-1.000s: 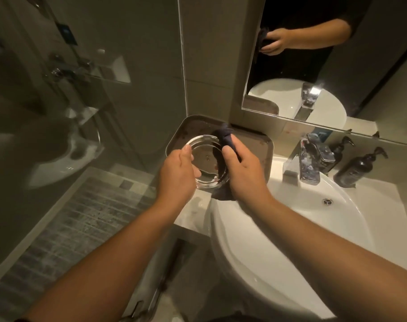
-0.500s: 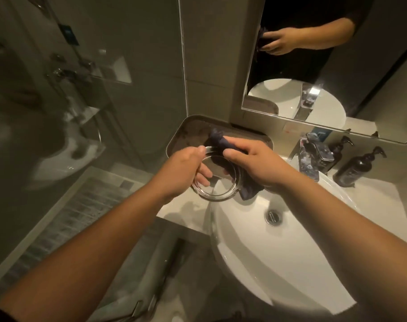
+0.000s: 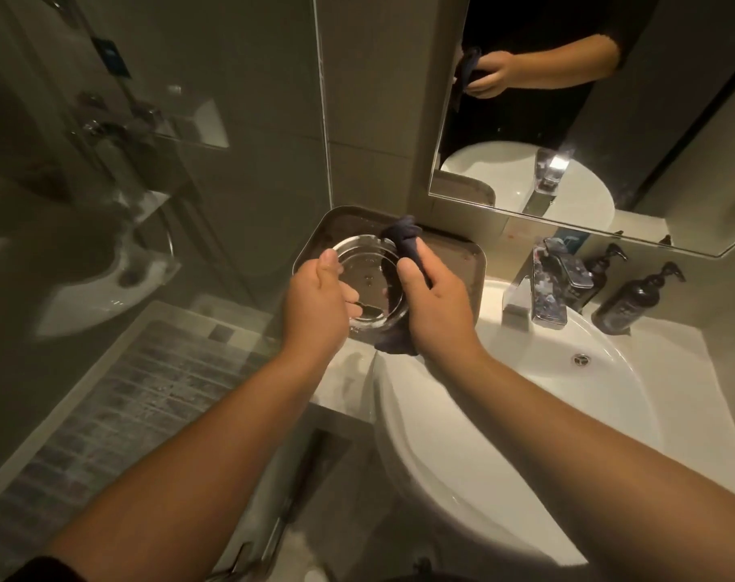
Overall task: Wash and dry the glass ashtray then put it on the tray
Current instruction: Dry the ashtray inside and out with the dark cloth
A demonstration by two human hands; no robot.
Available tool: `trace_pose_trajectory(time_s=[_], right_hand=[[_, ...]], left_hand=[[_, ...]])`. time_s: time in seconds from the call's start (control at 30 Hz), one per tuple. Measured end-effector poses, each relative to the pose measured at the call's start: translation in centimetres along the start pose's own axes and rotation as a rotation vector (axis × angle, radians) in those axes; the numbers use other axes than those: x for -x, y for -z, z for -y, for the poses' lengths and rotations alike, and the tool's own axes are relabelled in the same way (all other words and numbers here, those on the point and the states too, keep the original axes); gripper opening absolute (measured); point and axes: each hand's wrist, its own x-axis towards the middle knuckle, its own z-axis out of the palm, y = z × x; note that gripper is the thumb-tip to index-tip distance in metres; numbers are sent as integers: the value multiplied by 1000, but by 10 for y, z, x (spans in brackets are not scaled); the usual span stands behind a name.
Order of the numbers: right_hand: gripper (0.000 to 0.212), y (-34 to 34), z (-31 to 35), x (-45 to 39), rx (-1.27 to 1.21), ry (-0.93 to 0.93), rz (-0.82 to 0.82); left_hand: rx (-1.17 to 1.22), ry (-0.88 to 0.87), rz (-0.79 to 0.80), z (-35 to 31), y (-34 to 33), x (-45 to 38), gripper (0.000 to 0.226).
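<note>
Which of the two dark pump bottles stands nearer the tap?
The left bottle, partly hidden behind the tap. The other bottle stands clear to its right, closer to the camera, on the white counter.

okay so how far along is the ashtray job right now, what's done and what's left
Washing looks finished: the faucet shows no water running. Drying is in hand: the left hand grips the glass ashtray by its rim above the tray, while the right hand holds a dark cloth wrapped over its far edge. Left: finish wiping, then set it down on the tray.
</note>
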Motion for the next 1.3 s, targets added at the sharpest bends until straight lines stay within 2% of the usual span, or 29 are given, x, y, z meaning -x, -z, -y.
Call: trace_pose_trajectory(time_s=[0.1,0.2,0.27,0.37,0.53,0.57,0.63,0.73,0.83,0.97,1.07,1.17,1.3], right_hand=[[33,-15,-9,12,-120,-32,-155],[31,-12,-10,10,-91,-12,-161],[34,-2,-6,2,-59,-5,-74],[33,24,0,-20,93,13,55],[31,52,22,-50,322,8,495],[31,53,26,-54,366,12,540],[33,50,32,-58,380,9,559],[31,42,34,-57,348,22,516],[33,33,34,-49,309,63,391],[40,6,18,-15,93,62,54],[34,-17,5,5,-86,14,-146],[38,-17,-2,6,-74,-29,-175],[37,4,-3,-7,-13,16,-60]], left_hand=[[132,87,-110,3,-15,6,36],[232,141,-124,9,-24,17,36],[226,154,-41,13,-21,19,37],[75,96,162,8,-7,7,40],[-185,-52,532,-17,15,-18,40],[-237,-82,545,-20,15,-19,43],[-302,-140,474,-22,13,-17,47],[-332,-187,307,-19,8,-14,48],[-289,-176,190,-13,5,-13,42],[-84,-115,22,-11,-1,-15,38],[34,-44,-108,-8,-12,-9,38],[114,17,-157,0,-20,4,35],[95,49,-30,4,-14,4,36]])
